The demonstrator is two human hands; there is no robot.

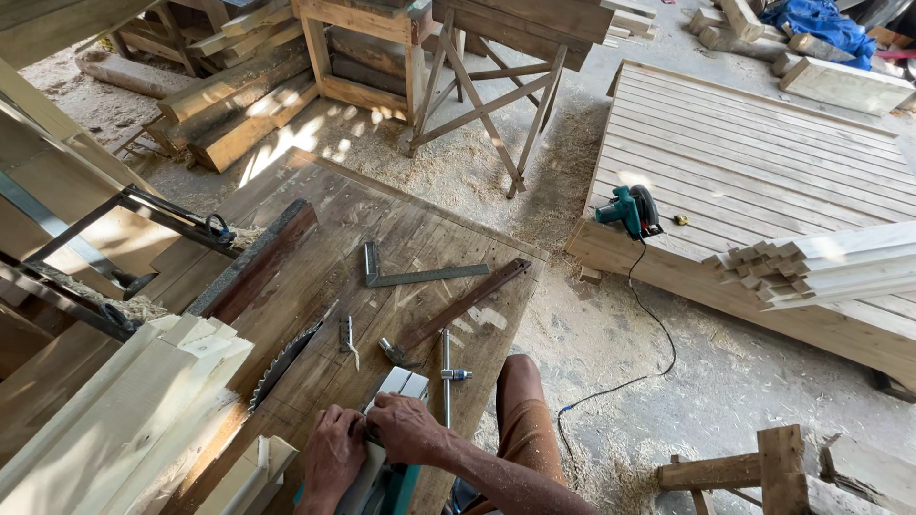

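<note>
Resting on the wooden desk [382, 238], your left hand [332, 456] lies flat, fingers pressed together, on a pale wood block [403, 384] at the near edge. Just right, your right hand [408, 427] closes its grip over the same block. A teal circular saw [630, 212] sits well apart on the slatted panel [763, 162].

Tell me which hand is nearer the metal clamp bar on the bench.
Right. The right hand lies just beside the clamp bar; the left hand sits farther away, on its far side.
</note>
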